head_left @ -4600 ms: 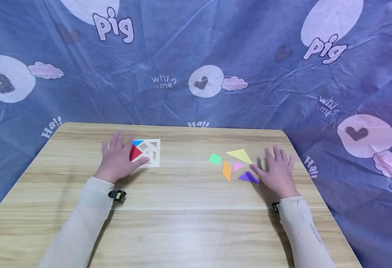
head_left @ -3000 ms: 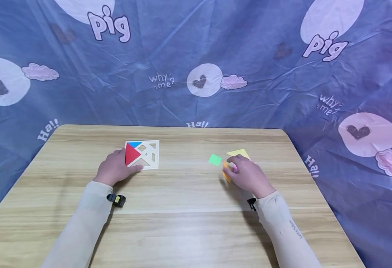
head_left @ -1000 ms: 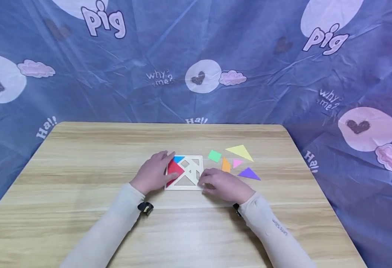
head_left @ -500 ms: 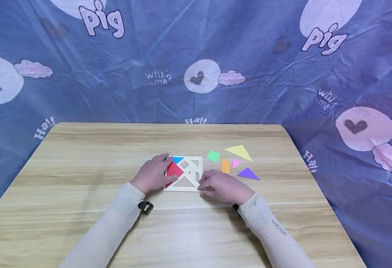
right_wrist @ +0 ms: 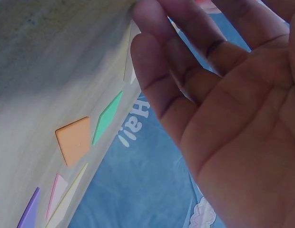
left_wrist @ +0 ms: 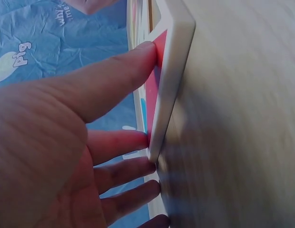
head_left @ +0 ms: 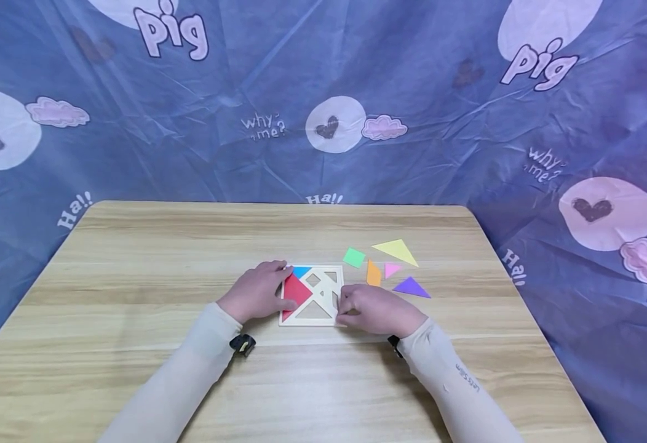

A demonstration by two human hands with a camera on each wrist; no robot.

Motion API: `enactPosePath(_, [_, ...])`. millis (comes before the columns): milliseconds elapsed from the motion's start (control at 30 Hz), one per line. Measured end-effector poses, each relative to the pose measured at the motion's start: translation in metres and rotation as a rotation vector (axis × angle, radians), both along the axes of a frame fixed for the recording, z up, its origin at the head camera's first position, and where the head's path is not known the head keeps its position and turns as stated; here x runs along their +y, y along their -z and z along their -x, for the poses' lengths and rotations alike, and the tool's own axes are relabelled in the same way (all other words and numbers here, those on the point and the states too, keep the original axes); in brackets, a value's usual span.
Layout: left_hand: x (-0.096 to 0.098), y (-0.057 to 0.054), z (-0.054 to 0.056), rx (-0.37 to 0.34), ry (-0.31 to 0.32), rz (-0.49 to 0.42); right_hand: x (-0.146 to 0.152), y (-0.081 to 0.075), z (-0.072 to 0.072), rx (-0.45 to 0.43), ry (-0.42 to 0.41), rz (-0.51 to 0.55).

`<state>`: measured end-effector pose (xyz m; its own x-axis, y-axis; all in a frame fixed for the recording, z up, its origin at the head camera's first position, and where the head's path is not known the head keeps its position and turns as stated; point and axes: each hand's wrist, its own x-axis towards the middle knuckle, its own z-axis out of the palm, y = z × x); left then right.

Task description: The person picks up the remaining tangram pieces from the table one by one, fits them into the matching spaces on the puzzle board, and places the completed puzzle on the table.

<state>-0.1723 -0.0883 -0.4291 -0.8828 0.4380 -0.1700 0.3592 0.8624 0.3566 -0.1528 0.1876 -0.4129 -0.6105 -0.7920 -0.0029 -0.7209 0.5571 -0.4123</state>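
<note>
A white tangram tray (head_left: 307, 323) lies between both hands in the head view, with a red triangle (head_left: 297, 290) and a blue triangle (head_left: 301, 271) in its left part; several cut-outs show bare. My left hand (head_left: 256, 289) rests on the tray's left side. In the left wrist view its thumb (left_wrist: 133, 61) presses the red triangle while fairly straight fingers reach the tray's edge. My right hand (head_left: 381, 309) has its fingers bent and pinches the near right corner of the tray. Its thumb is hidden in the right wrist view.
Loose tangram pieces lie beyond the right hand: a green square (head_left: 354, 257), an orange parallelogram (head_left: 374, 273), a yellow triangle (head_left: 398, 250), a pink triangle (head_left: 392, 270) and a purple triangle (head_left: 411, 288). A blue printed cloth (head_left: 279, 166) hangs behind the wooden table (head_left: 163, 246).
The left hand has brought the tray from the left to the middle, and the right hand has come from the loose pieces to its corner. Lately the tray slid slightly right and nearer.
</note>
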Motion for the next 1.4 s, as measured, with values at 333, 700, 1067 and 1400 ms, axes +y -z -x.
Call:
enactPosePath(333, [-0.006,-0.004,0.001,-0.003,0.029,-0.046,0.000,-0.003,-0.001,-0.059,0.017,-0.014])
enactPosePath(700, [-0.013,-0.002,0.003,-0.011,0.043,-0.054,-0.003,-0.005,-0.001,-0.086,0.027,-0.041])
enactPosePath(1067, [-0.014,-0.005,0.009,-0.014,0.065,-0.034,-0.006,-0.006,0.001,-0.092,0.052,-0.049])
enactPosePath(1400, [-0.014,-0.003,0.008,-0.016,0.051,-0.040,-0.005,-0.002,0.003,-0.081,0.036,-0.040])
